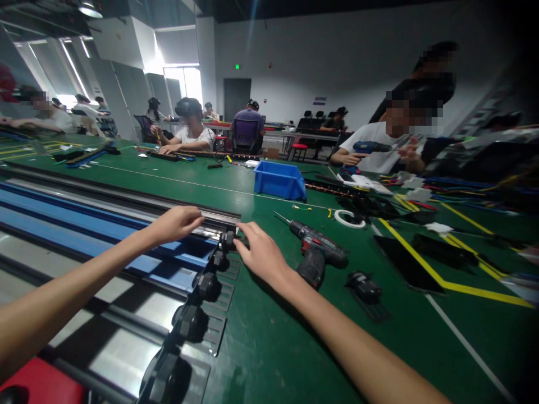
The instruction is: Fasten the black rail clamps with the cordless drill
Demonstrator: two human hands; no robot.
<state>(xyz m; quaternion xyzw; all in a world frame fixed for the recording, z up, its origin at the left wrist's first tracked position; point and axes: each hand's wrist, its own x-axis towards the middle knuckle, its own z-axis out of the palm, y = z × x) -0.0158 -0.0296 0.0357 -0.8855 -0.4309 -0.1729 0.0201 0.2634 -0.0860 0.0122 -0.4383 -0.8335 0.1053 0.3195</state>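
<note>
Long metal and blue profile rails (76, 210) lie side by side on the left, with black hexagonal fittings (208, 285) on slotted plates at their near right ends. My left hand (179, 224) is over the farthest rails close to their ends, fingers curled together; what they hold is hidden. At the farthest black fitting (228, 240), my right hand (259, 249) has its thumb and fingertips closed against the side of it. A black and red cordless drill (318, 247) with a long thin bit lies just right of that hand. One loose black fitting (364, 287) rests nearer me.
A blue plastic bin (279, 180) stands across the green table (269, 336). To the right are a white tape roll (350, 217), a dark flat panel (406, 264), and cables. A co-worker (379, 140) opposite holds a blue drill (366, 148). A red object (42, 384) is at lower left.
</note>
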